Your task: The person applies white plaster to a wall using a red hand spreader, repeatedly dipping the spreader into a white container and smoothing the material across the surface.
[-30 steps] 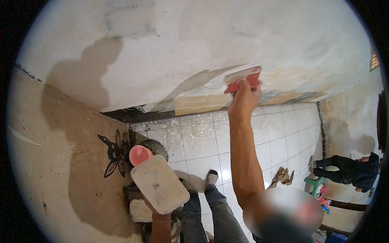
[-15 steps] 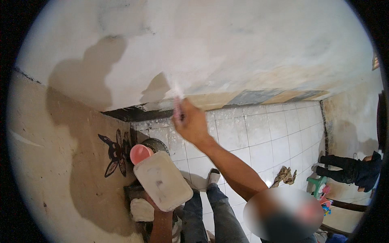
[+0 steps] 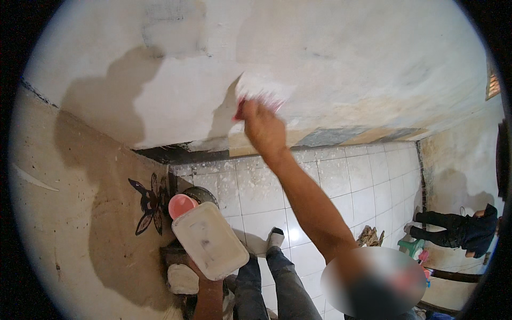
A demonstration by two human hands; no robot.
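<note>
Item, tool: a wide, flat red-and-white scraper (image 3: 256, 95), blurred by motion, clamped in the fingers of the right hand (image 3: 265, 128); located at the off-white plastered wall (image 3: 341, 64), above the tan-and-grey painted band (image 3: 330, 136) along that wall's lower edge. Full contact along the blade could not be told

Change: a moment earlier the right hand had been down by the wall's lower edge with the blade nearly edge-on; it had since risen, and the blade's broad side had come into view. By judgement, a fresh upward stroke of spreading was under way

Item, carrier: a cream rectangular plastic tray (image 3: 230, 234), grey-smeared at its middle, little moved, supported by the left hand (image 3: 204, 273) near its lower left edge; those fingers were hidden, so their closure could not be told

Item, adjunct: a round pink plastic tub (image 3: 182, 204), just beyond the tray's upper left corner
</note>
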